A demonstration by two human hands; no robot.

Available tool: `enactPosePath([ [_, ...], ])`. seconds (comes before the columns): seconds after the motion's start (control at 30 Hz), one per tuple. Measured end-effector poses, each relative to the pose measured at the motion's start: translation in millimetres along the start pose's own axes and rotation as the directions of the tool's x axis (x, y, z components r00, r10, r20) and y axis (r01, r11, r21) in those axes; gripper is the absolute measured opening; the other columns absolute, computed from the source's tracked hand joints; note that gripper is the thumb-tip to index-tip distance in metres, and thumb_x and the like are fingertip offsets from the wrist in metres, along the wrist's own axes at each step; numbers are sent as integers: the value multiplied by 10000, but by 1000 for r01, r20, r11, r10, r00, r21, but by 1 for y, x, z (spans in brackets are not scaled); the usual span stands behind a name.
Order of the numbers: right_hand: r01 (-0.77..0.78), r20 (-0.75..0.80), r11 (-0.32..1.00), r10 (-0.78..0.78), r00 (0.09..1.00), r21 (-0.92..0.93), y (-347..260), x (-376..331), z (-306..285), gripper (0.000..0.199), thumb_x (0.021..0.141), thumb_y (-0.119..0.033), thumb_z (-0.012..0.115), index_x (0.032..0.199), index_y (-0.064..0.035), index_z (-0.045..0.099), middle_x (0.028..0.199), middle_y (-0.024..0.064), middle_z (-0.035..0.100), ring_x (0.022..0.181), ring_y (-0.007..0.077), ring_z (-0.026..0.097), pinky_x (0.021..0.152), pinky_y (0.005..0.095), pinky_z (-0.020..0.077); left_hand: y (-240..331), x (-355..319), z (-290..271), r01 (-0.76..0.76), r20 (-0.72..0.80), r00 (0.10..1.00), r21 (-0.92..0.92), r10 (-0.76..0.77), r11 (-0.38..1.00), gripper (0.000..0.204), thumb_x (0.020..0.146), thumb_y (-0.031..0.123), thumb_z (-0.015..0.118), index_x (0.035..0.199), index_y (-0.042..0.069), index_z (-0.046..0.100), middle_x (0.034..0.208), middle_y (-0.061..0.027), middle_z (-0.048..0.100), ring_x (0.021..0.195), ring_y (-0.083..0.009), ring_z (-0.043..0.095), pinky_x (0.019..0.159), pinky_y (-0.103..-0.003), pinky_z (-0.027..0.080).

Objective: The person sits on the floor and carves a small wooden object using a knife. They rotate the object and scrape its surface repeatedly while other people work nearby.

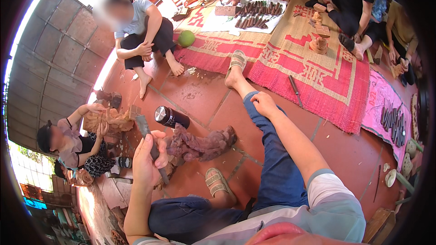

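Observation:
My left hand (151, 156) is raised in front of my left leg, its fingers wrapped round a long, flat grey bar (144, 127). The bar is tilted, with one end above the fist and the other below; its exact kind is unclear. Just beyond it lies a dark reddish-brown carved figure (202, 144) on the tiled floor. A black flask (171, 117) with a steel-rimmed lid is beside the carving. On my bent right knee rests my right hand (264, 104), fingers loosely laid over the trouser leg, with nothing in them.
A red and straw-coloured mat (313, 95) holds a wooden-handled tool (294, 86), a green round fruit (186, 38) and a white sheet (215, 22) of tools. A pink cloth (379, 93) with more tools lies right. Several people sit around; one at left touches a pale carving (109, 121).

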State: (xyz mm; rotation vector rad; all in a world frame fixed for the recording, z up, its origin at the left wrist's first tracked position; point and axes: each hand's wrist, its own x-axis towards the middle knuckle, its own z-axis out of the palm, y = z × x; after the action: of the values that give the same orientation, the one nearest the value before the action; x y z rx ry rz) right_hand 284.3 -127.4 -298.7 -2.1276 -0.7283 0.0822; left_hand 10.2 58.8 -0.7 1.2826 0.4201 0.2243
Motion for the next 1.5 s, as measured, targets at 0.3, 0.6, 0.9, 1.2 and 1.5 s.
enactPosePath([
  [0.3,6,0,1000,-6,1000,-9,1,1,1,135,736,-98,570,829,-60,661,889,154,598,899,309,568,807,390,446,-1,2,1,1,6,1000,-5,-1,1000,304,977,265,352,1042,11,507,722,-24,484,450,-57,345,417,-197,280],
  [0.6,-13,24,1000,13,1000,-12,1,1,0,130,739,-98,576,828,-58,663,922,161,603,927,314,567,829,392,443,-1,2,2,-2,-13,1000,8,2,1000,310,977,265,353,1049,6,507,727,-25,486,452,-57,346,415,-199,279],
  [0.9,-5,2,1000,5,1000,8,2,0,0,138,732,-101,573,825,-56,664,904,161,608,919,316,567,823,389,443,4,1,-1,-85,-62,994,67,89,994,302,977,269,352,1058,20,503,736,-20,479,439,-47,328,403,-191,252],
  [1.2,-113,-172,853,229,958,509,-16,48,-12,302,814,-154,572,1095,-43,574,958,159,626,856,261,614,735,348,478,15,3,-24,-111,-267,913,562,308,819,283,888,124,548,1150,18,523,740,36,480,436,27,317,368,-144,204],
  [1.5,23,300,880,-186,936,474,-132,116,-81,324,789,-212,615,1068,-48,638,751,67,649,643,151,588,602,263,466,-6,16,-12,75,-192,977,720,94,690,305,816,74,634,1108,8,576,754,62,492,671,-24,462,590,-170,386],
])
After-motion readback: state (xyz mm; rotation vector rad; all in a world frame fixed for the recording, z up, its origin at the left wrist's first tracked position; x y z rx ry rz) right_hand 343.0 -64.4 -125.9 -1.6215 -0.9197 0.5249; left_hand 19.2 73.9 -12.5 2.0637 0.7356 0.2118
